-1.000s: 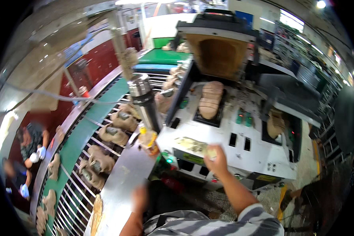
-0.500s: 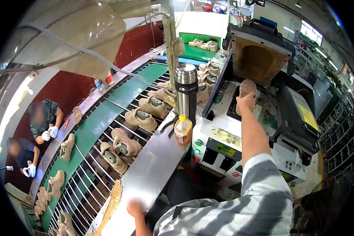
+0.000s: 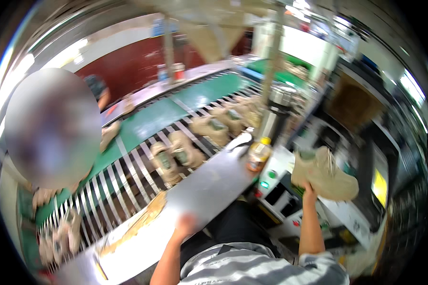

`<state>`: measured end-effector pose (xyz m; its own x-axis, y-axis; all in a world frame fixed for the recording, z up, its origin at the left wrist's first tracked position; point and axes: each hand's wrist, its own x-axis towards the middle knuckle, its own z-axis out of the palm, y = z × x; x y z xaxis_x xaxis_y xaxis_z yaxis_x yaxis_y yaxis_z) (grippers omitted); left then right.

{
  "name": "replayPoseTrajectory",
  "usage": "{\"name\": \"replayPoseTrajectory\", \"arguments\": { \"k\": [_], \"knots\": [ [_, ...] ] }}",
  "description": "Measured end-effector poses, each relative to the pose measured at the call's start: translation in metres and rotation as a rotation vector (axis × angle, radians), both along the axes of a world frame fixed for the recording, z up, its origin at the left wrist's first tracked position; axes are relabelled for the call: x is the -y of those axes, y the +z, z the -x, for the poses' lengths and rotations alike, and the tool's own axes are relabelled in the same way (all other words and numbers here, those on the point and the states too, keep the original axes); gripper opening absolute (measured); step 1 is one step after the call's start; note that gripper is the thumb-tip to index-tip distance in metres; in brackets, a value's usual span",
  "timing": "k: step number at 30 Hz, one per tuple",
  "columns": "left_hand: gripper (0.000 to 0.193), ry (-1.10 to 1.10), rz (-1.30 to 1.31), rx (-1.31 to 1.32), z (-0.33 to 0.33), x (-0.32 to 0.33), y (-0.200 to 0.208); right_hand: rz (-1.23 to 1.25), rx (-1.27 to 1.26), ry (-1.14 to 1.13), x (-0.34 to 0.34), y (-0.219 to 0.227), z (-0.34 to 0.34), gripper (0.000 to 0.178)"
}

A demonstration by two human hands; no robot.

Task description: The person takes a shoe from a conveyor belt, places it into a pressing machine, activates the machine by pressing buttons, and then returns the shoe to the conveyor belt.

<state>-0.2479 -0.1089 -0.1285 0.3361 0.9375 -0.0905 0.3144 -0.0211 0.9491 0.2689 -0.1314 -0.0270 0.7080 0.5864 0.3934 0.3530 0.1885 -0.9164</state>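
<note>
My right hand [image 3: 309,189] grips a beige shoe [image 3: 324,173] from below and holds it up in the air over the white machine [image 3: 290,199]. My left hand [image 3: 186,224] rests on the edge of the shiny metal shelf [image 3: 195,194], fingers curled on the rim, holding nothing. The picture is blurred by motion.
A conveyor of metal slats [image 3: 128,180] over a green belt [image 3: 147,123] carries several beige shoes [image 3: 176,154]. A small bottle with a yellow cap [image 3: 258,155] and a steel flask [image 3: 273,111] stand on the shelf. Another person sits at far left beyond the conveyor.
My right hand has lifted a beige shoe off the machine's bed and drawn it back toward me. The view has swung left. My left hand stays on the shelf edge.
</note>
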Motion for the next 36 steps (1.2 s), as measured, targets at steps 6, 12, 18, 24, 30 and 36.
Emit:
{"name": "replayPoseTrajectory", "arguments": {
  "k": [6, 12, 18, 24, 30, 36],
  "knots": [
    [0.093, -0.272, 0.551, 1.18, -0.076, -0.01, 0.135, 0.38, -0.037, 0.987, 0.002, 0.059, 0.134, 0.06],
    [0.088, 0.335, 0.326, 1.246, 0.003, 0.023, 0.096, 0.387, 0.194, 1.463, -0.04, 0.119, 0.203, 0.066],
    [0.075, 0.62, 0.199, 0.912, 0.137, -0.042, 0.051, 0.619, 0.409, 1.397, -0.054, 0.068, 0.219, 0.056],
    [0.047, 0.727, 0.189, 0.466, 0.195, -0.19, 0.089, 0.729, 0.383, 1.411, -0.051, 0.022, 0.24, 0.052],
    [0.051, 0.875, 0.008, 0.234, 0.195, -0.274, -0.032, 0.841, 0.423, 1.405, -0.056, -0.006, 0.256, 0.046],
    [0.09, 0.966, 0.144, 0.133, 0.161, -0.273, -0.005, 0.84, 0.342, 1.339, -0.076, -0.036, 0.279, 0.034]
  ]
}}
